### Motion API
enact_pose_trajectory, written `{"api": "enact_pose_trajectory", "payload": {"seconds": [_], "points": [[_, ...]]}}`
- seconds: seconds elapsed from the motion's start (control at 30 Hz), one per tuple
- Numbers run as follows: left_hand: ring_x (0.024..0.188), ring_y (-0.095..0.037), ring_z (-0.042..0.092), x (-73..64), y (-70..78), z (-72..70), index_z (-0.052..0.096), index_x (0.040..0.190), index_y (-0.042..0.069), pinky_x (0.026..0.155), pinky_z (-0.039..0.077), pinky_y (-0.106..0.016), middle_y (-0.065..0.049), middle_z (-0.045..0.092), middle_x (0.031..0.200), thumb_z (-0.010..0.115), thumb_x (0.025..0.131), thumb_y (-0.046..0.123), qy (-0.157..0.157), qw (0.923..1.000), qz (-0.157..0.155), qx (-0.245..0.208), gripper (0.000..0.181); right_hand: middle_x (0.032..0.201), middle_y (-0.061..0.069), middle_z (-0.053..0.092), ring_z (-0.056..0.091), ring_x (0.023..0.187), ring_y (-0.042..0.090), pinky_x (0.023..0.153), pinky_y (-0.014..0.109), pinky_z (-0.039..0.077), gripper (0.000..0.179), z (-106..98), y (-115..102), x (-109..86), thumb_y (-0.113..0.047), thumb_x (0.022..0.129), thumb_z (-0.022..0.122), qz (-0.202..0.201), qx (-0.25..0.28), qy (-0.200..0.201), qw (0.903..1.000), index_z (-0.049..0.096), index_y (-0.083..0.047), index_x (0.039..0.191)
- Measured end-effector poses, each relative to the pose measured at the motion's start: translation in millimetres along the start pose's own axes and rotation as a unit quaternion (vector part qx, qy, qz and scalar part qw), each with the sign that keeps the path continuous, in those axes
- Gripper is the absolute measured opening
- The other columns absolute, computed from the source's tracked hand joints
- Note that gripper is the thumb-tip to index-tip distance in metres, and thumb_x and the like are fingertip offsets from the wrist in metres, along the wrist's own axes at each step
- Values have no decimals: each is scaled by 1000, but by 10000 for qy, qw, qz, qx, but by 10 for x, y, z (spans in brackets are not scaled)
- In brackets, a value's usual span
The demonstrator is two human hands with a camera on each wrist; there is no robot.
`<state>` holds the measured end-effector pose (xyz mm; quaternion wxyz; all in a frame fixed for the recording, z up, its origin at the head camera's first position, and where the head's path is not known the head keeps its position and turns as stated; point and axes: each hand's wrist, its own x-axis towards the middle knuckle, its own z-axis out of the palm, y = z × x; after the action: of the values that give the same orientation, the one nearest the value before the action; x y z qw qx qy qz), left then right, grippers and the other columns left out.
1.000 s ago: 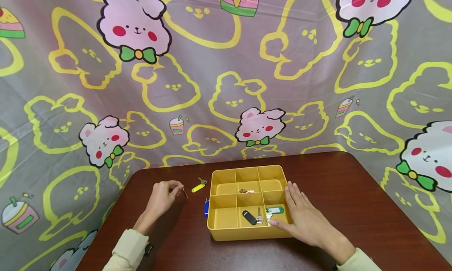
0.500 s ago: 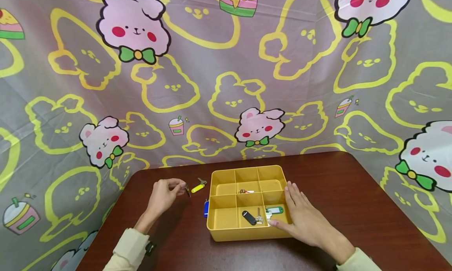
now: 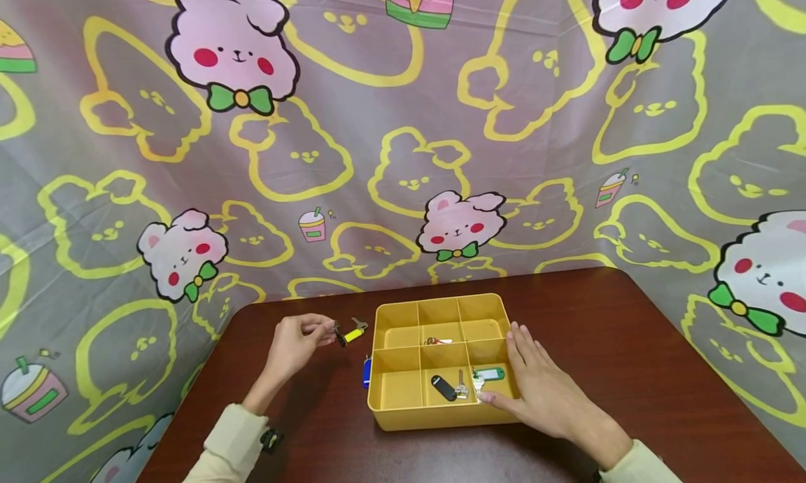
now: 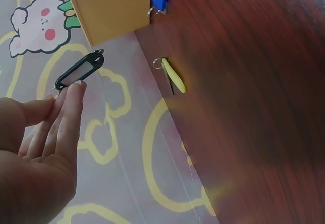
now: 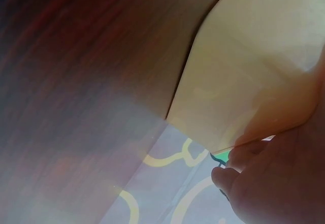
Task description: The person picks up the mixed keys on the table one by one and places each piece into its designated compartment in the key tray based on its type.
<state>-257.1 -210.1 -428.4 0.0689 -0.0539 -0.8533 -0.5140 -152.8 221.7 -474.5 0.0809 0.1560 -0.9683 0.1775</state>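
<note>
Thumb and fingertips of my left hand [image 3: 297, 348] pinch a key tag by its ring end. This dark key tag [image 4: 79, 71] has a pale label window and sticks out past the fingers in the left wrist view. Just beyond it a yellow key tag [image 3: 354, 335] with a key lies on the table. My right hand [image 3: 549, 392] rests with straight fingers along the right wall of a yellow six-part box [image 3: 441, 417], thumb over its front rim. A black key tag [image 3: 443, 388] with a key lies in the front middle compartment, a green one [image 3: 492, 374] in the front right.
Against the box's left side sits a blue key tag [image 3: 367, 373]. A red key tag [image 3: 443, 341] shows partly in the back middle compartment. The dark wooden table [image 3: 321, 434] ends at a patterned cloth [image 3: 378, 259] behind and at both sides.
My left hand has moved slightly right with the dark key tag, which now overlaps the yellow tag in the head view. The right hand and the box have stayed in place.
</note>
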Motion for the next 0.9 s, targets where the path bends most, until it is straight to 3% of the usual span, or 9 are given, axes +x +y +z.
{"api": "enact_pose_trajectory", "payload": {"seconds": [0.43, 0.63, 0.9], "points": [[86, -25, 82, -17, 79, -19, 73, 113, -13, 80, 67, -36, -30, 77, 110, 65, 102, 2, -194, 9971, -201, -713, 20, 170, 29, 29, 25, 161, 45, 128, 61, 31, 116, 7, -5, -8, -80, 91, 57, -47, -27, 60, 10000, 34, 11, 158], [85, -20, 82, -49, 142, -8, 73, 115, -12, 81, 66, -37, -28, 78, 111, 67, 101, 4, -246, 9950, -368, -897, 22, 170, 29, 28, 25, 161, 45, 128, 61, 31, 116, 8, -12, -18, -80, 91, 57, -29, -32, 50, 10000, 34, 11, 158], [91, -26, 82, -78, 218, 18, 73, 116, -10, 81, 66, -37, -28, 78, 112, 68, 101, 5, -345, 9948, -330, -903, 22, 171, 29, 26, 23, 162, 44, 128, 61, 30, 116, -2, -24, -23, -80, 91, 57, -1, 3, 1, 10000, 32, 11, 159]]}}
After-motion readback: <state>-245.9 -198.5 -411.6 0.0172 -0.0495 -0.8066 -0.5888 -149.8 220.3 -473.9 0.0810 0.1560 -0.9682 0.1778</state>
